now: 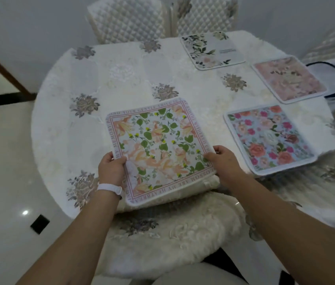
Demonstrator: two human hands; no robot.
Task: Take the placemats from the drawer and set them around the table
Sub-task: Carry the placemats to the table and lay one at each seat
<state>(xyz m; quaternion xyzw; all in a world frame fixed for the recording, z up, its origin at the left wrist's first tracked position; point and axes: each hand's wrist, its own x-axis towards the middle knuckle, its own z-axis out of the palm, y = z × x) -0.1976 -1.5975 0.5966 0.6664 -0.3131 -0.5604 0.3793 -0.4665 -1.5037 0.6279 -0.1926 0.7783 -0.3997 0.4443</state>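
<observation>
Peach-and-green fourth placemat (158,145): we are pinching its near corners with left hand (111,167) and right hand (224,161), three mats (289,79) already lying set.

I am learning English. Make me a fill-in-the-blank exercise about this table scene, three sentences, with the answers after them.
1. The table has a ____ top.
2. The left hand and the right hand hold one placemat; ____ other placemats lie on the table away from the hands.
3. The white band is on the ____ wrist.

Answers: round; three; left.
</observation>
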